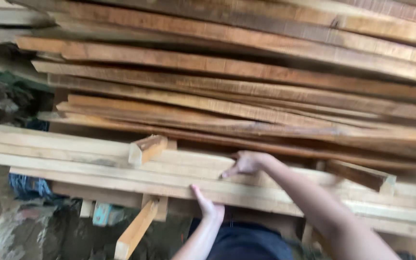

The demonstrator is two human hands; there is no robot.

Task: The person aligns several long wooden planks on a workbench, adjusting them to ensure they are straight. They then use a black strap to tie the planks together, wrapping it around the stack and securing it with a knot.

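The right hand (246, 162) lies palm down on top of a stack of pale sawn planks (87, 163), its fingers stretched toward the left and pressed flat against the upper face of the top plank, not wrapped round it. The left hand (207, 204) comes up from below at the near edge of the same stack; its thumb points up against the front edge of a lower plank, and the rest of its fingers are hidden under the wood, so whether they grip it cannot be told. The planks thus run crosswise between the two hands, one hand above and one beneath. A short wooden offcut (146, 147) rests tilted on the stack to the left of the right hand. Behind lies a heap of darker, reddish rough boards (246, 91). A slanted wooden prop (136, 231) leans under the stack.
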